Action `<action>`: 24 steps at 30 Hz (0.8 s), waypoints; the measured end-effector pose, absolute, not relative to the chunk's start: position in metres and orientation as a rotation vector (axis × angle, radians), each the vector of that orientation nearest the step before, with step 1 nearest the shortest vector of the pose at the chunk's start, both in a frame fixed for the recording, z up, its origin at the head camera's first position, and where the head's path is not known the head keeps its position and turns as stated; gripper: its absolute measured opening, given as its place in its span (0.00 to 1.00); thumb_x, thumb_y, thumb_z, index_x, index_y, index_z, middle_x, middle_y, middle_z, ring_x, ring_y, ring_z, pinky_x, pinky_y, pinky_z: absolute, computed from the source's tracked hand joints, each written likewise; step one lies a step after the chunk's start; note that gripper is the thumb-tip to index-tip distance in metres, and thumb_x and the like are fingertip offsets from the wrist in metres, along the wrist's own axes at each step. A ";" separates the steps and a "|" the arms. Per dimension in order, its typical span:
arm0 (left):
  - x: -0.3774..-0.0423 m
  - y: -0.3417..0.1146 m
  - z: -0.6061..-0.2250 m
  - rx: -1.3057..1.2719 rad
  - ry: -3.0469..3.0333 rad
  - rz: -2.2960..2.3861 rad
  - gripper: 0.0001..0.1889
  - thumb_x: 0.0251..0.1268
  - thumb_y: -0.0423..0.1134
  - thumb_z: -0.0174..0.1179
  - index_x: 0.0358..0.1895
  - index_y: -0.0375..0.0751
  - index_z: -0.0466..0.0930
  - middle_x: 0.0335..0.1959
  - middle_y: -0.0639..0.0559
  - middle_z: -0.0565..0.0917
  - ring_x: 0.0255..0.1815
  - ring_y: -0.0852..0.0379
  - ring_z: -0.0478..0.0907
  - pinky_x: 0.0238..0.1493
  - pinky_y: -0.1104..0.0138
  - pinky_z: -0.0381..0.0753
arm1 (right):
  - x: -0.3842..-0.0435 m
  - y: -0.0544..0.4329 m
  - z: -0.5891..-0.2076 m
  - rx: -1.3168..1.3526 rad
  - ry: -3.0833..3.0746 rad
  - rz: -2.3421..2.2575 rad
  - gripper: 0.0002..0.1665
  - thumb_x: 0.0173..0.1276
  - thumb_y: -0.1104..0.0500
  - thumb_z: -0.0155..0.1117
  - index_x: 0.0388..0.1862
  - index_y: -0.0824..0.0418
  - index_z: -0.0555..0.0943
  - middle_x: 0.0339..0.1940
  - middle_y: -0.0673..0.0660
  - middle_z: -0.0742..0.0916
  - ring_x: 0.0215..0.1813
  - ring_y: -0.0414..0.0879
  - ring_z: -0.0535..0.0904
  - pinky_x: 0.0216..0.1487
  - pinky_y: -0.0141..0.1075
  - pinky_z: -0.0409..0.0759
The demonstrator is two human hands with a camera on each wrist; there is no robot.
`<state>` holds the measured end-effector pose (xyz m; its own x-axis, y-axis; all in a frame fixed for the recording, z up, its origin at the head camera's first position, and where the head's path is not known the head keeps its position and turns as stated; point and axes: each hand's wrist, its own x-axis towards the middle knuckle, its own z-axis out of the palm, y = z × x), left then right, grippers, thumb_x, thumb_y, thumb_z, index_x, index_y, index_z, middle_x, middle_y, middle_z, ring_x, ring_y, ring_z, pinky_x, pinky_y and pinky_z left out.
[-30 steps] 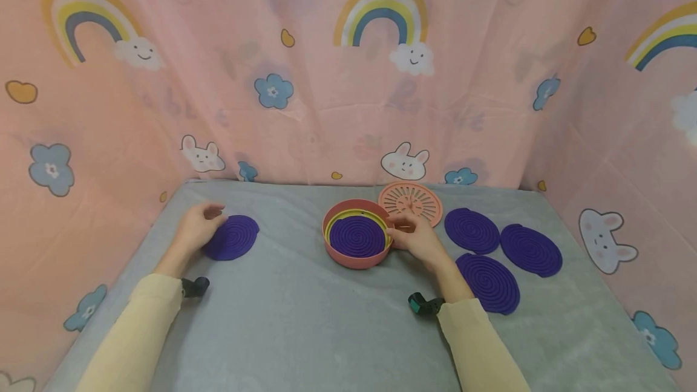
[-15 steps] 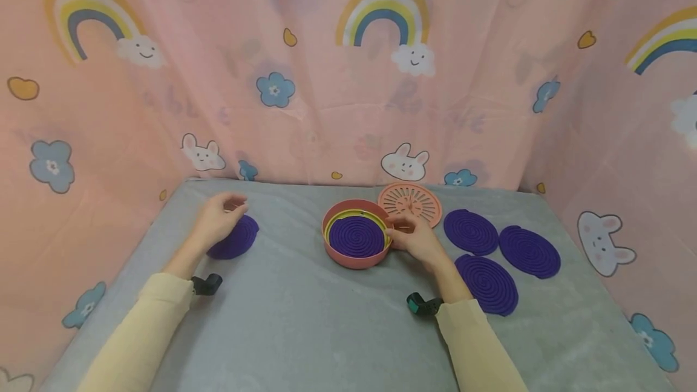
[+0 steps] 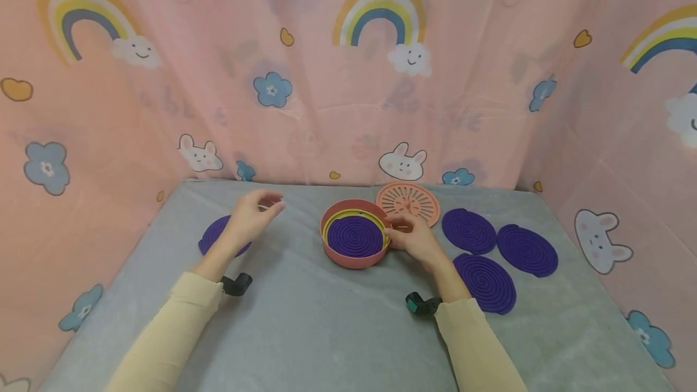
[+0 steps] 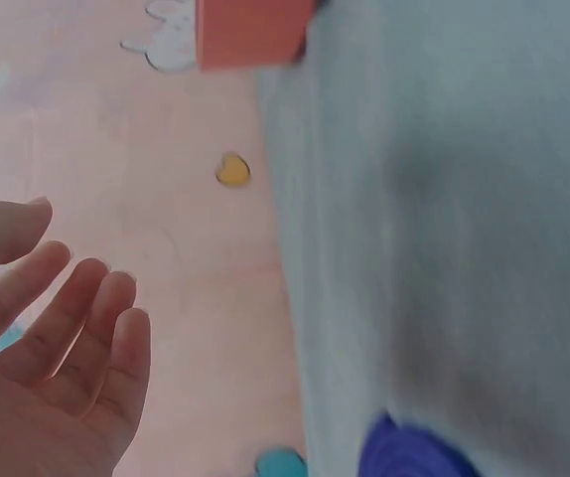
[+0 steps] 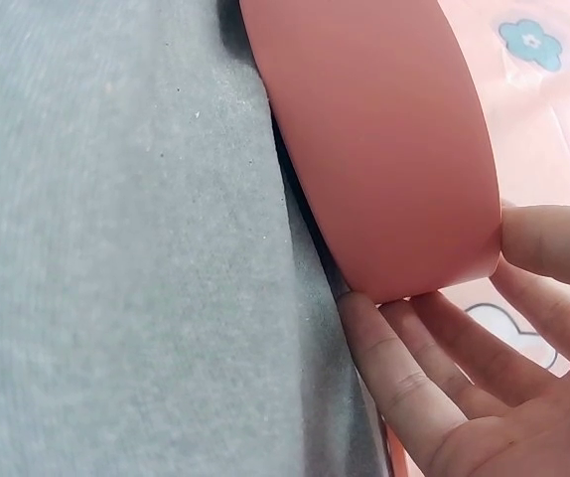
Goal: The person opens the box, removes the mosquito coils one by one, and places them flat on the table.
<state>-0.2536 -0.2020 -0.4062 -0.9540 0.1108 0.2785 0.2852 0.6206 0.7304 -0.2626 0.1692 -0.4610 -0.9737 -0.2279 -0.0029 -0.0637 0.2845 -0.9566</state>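
In the head view a round pink mosquito-coil box [image 3: 353,264] stands mid-table, with a yellow inner ring. A purple mosquito coil [image 3: 355,236] lies inside it. My right hand [image 3: 418,241] holds the box's right side; the right wrist view has the thumb at its rim and the fingers [image 5: 394,363] against the lower wall. My left hand [image 3: 251,218] is raised above the table left of the box, fingers loosely bent, nothing in them. Beneath and behind that wrist lies another purple coil [image 3: 213,233], partly hidden by the forearm.
A slotted orange lid [image 3: 411,200] lies just behind the box, partly covered by my right hand. To the right, three purple coils [image 3: 469,231] lie close together on the grey cloth [image 3: 327,331]. A printed pink curtain [image 3: 327,126] closes off the back and sides.
My left hand has moved right, from beside the left-hand coil to past it and toward the box, empty throughout. The right hand and the box have stayed in place.
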 end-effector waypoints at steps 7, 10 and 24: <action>-0.262 -0.169 -0.405 -0.375 -2.597 -1.321 0.16 0.73 0.41 0.64 0.56 0.35 0.83 0.50 0.42 0.86 0.52 0.45 0.82 0.54 0.53 0.83 | -0.265 0.170 -0.462 -0.271 2.420 -1.768 0.22 0.72 0.61 0.67 0.63 0.68 0.79 0.62 0.67 0.81 0.62 0.59 0.78 0.53 0.41 0.85; -0.265 -0.156 -0.404 -0.415 -2.590 -1.345 0.16 0.73 0.41 0.64 0.56 0.36 0.83 0.50 0.43 0.86 0.52 0.46 0.82 0.55 0.54 0.83 | -0.266 0.170 -0.462 -0.273 2.432 -1.757 0.22 0.72 0.61 0.68 0.63 0.67 0.79 0.62 0.66 0.82 0.63 0.59 0.78 0.53 0.41 0.84; -0.286 -0.094 -0.408 -0.544 -2.696 -1.409 0.17 0.74 0.46 0.62 0.57 0.40 0.82 0.52 0.48 0.85 0.53 0.51 0.81 0.57 0.58 0.82 | -0.264 0.169 -0.460 -0.272 2.427 -1.753 0.23 0.73 0.60 0.67 0.63 0.67 0.79 0.61 0.66 0.82 0.63 0.59 0.78 0.54 0.39 0.84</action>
<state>-0.2862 -0.0944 -0.4076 -0.9367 0.2834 0.2057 0.3306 0.5226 0.7859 -0.2637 0.1688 -0.4599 -0.9747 -0.2237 -0.0038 -0.0666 0.3066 -0.9495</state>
